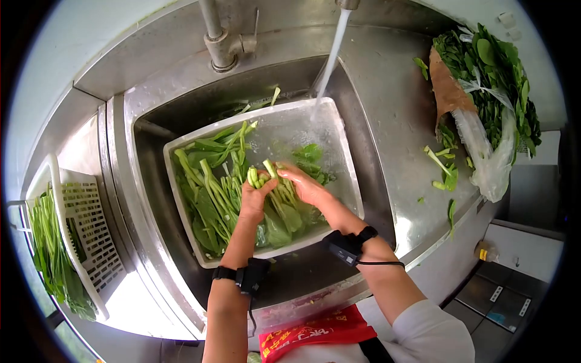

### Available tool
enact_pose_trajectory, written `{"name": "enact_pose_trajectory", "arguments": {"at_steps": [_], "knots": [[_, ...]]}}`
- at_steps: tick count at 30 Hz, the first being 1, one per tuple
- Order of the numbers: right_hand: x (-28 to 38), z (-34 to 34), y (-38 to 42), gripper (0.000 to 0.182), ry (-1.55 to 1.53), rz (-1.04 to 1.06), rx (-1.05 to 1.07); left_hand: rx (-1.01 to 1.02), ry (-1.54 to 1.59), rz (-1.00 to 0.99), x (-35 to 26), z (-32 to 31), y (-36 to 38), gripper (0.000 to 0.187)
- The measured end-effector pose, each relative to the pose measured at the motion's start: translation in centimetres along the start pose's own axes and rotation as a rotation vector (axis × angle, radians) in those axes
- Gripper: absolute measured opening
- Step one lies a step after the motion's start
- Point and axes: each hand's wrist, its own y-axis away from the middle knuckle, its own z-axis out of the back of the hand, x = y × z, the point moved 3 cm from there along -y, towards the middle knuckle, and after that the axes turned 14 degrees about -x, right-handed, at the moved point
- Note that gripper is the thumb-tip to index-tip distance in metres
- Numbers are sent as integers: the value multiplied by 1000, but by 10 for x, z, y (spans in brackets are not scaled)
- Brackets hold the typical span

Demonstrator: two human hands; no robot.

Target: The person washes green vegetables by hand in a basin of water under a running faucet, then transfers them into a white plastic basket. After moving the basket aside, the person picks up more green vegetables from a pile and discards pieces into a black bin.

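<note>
Both my hands are over a white rectangular tub (354,193) of water set inside the metal sink. My left hand (254,198) is closed round a bunch of leafy greens (279,221), whose cut stem ends point up past the fingers. From the other side, my right hand (302,183) grips stalks of the same bunch, its fingers meeting near the left thumb. The leaves hang down into the water. More leafy greens (209,187) lie in the tub's left half, and a loose clump of leaves (310,156) floats beyond my right hand.
Water runs from a tap (348,3) into the tub's far corner. Another faucet (223,48) stands at the back left. A white plastic basket (91,221) of greens is at the left. On the right counter, bagged greens (499,72) lie beside scattered stem scraps (445,169).
</note>
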Motion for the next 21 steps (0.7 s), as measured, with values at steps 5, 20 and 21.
{"name": "enact_pose_trajectory", "arguments": {"at_steps": [5, 20, 21], "knots": [[11, 9, 5, 54, 2, 68, -58, 23, 9, -40, -8, -1, 13, 29], [-37, -7, -8, 58, -125, 36, -20, -6, -49, 224, 20, -3, 10, 48], [-18, -11, 14, 66, 38, -25, -51, -26, -90, 250, 33, 2, 1, 43]]}}
